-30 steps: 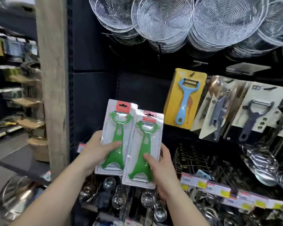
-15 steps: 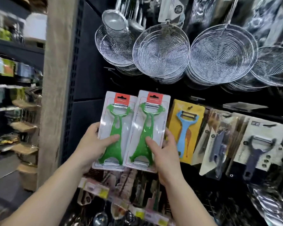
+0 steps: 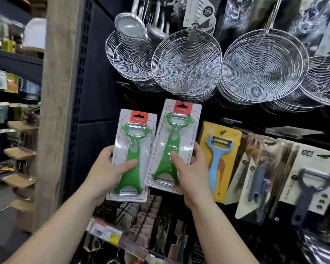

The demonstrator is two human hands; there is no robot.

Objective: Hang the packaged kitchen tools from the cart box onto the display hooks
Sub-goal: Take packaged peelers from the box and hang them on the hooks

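Two packaged green peelers are held up in front of the dark display panel, side by side; the left pack (image 3: 131,155) sits a little lower than the right pack (image 3: 174,144), whose red header is nearer the wire skimmers (image 3: 187,61) above. The step in hand looks like hanging; next each header slot has to be lined up with a free hook, though I cannot make out which hook is meant. The left hand (image 3: 105,172) grips its pack from the left edge, thumb across the front; the right hand (image 3: 192,174) grips its pack likewise from the right, just beside the blue peeler card (image 3: 220,159); both forearms reach up and forward.
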